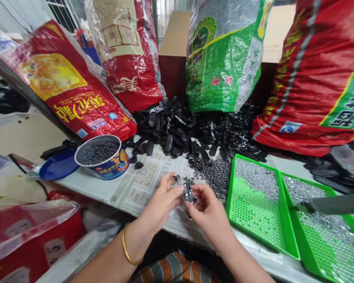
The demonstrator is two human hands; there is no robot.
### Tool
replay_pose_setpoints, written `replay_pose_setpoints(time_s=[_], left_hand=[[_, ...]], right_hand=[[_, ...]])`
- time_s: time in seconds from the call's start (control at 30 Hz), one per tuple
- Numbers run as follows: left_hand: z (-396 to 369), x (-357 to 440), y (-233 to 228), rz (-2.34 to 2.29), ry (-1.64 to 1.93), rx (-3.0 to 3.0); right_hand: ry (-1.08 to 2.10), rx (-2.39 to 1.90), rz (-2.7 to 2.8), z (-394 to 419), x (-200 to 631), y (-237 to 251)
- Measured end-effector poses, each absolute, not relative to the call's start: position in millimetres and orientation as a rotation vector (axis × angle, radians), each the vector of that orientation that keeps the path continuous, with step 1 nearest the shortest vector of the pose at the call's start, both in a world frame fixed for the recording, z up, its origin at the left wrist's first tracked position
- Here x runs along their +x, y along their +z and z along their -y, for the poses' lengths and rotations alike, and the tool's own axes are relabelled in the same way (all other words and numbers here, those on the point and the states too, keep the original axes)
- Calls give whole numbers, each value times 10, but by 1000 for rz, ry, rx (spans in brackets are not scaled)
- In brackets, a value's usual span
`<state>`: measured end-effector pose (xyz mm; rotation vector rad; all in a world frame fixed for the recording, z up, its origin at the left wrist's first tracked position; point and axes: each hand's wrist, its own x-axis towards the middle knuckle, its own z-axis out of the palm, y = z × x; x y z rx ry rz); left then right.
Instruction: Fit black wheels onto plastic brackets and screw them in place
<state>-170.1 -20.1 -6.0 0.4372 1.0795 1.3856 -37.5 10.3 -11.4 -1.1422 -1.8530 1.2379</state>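
Observation:
In the middle of the head view, above the table's front edge, both hands meet. My left hand (162,198), with a gold bangle on its wrist, closes thumb and fingers on the left end of a small black plastic part (187,192). Round silvery dots, like screw or pin heads, show on its face. My right hand (209,206) pinches the same part from the right, its fingers curled around that side. The fingers partly hide the part, so I cannot tell whether it is one piece or several together.
Black plastic pieces (171,133) lie heaped behind, with tiny dark bits (215,177) nearer. At right, green perforated trays (259,220) hold small silvery parts. A tub (112,167) of small black parts and a blue lid (59,165) stand left. Large sacks (224,70) line the back.

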Motion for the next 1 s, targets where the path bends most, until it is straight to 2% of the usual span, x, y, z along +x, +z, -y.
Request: replay_pose_setpoints(time_s=[0.1,0.17,0.23,0.37,0.43,0.73,1.0], left_hand=[[336,-1647,-192,-981,1410,295],[378,-1682,-254,-986,1445,230],[389,-1756,-285,-1048,1465,190],[389,-1896,-283,-1147,1377,237],[398,-1923,-278,-1165,1356,233],[381,-1900,-247,-1169,1331,335],[279,-1842,-227,-1154,1405,266]], right_hand=[[1305,-1115,1895,-55,-502,-129],[1215,-1052,2059,-127,-509,-96],[950,-1072,2247,-300,-476,-44],[198,-1296,2680,-789,-443,13],[31,-1292,2808,-982,-475,-13],[-28,-1131,2941,-1199,-602,-145],[286,-1315,2670,-1041,-431,-74]])
